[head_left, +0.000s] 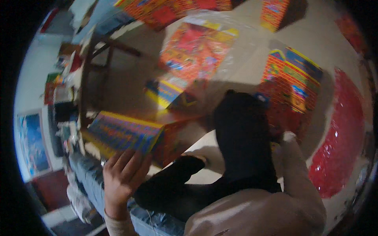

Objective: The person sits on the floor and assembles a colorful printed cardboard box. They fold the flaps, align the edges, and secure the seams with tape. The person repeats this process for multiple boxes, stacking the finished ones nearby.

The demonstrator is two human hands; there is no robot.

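Note:
My left hand (125, 176) lies with fingers stretched out on the near edge of a printed cardboard box (124, 129). The box's panel is blue with yellow borders, and its side is red-orange. The left thumb is hidden. My right arm (295, 169) reaches forward past my knee, and the right hand is dim and smeared by motion. Close to it stands another cardboard box (293, 78), orange brick-patterned with a blue and yellow top; whether the hand touches it I cannot tell.
Flat printed cardboard pieces under clear plastic (195, 51) lie ahead on the floor, with a small blue-yellow box (167, 92) nearer. More boxes stand at the far side. A shiny red sheet (338, 137) lies right. Left are a wooden stool (94, 74) and blue-grey cloth (90, 177).

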